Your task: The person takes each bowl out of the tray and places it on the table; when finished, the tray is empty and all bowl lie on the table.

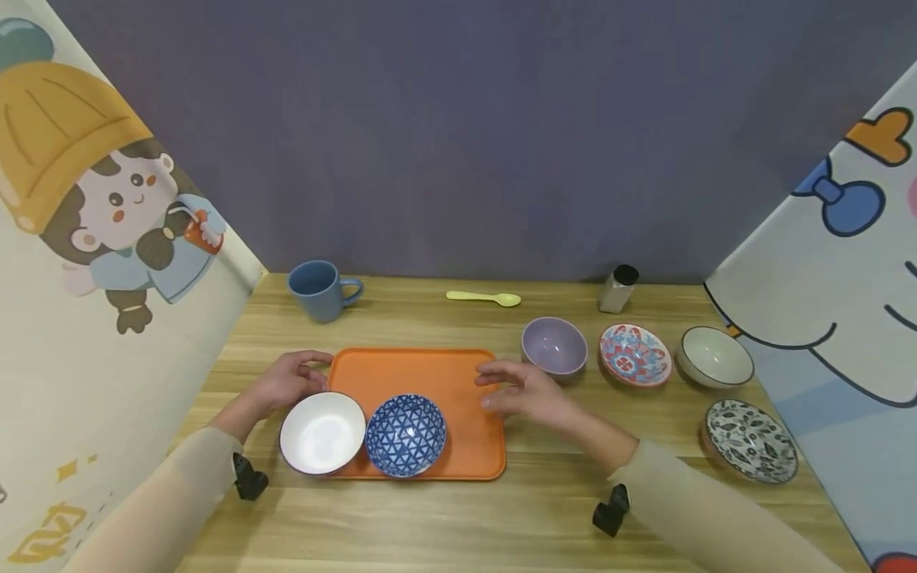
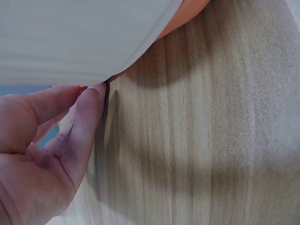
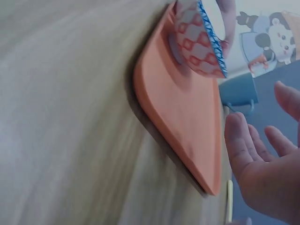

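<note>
A white bowl [image 1: 322, 434] overlaps the left part of an orange tray [image 1: 458, 454]. To its right on the tray stands a bowl with a blue triangle pattern inside [image 1: 406, 436]; its red-patterned outside [image 3: 194, 37] shows in the right wrist view. My left hand [image 1: 292, 380] is at the tray's far left corner, its fingers loosely bent and the tips right at the white bowl's edge; in the left wrist view the bowl partly hides them. Over the tray's right edge, my right hand [image 1: 526, 390] has its fingers spread apart with nothing between them.
A blue mug [image 1: 320, 293], a yellow spoon [image 1: 487, 298] and a glass jar with a black lid [image 1: 618, 289] line the back. Rightward stand a purple bowl [image 1: 554, 347], a red-and-blue dish [image 1: 635, 355], a pale bowl [image 1: 715, 357] and a leaf-patterned bowl [image 1: 750, 442].
</note>
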### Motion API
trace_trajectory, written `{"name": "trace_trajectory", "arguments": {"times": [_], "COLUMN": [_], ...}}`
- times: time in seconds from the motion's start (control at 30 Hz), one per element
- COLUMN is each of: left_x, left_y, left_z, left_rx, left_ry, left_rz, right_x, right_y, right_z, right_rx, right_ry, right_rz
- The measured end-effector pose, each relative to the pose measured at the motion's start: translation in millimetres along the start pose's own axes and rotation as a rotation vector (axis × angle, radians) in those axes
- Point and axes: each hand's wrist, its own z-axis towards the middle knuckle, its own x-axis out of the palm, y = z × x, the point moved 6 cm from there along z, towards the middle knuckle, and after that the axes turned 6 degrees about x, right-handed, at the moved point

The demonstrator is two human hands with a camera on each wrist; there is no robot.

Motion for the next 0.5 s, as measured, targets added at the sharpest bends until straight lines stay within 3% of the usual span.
{"name": "trace_trajectory", "arguments": {"times": [0.5], "left_x": [-0.1], "left_y": [2.3], "left_z": [2.8], "left_rx": [-0.045], "left_ry": [0.006], "left_rz": [-0.024], "right_x": [49], "right_y": [-23], "right_z": [22.7], "right_rx": [0.065], "right_ry": [0.162], "right_rz": [0.041]}}
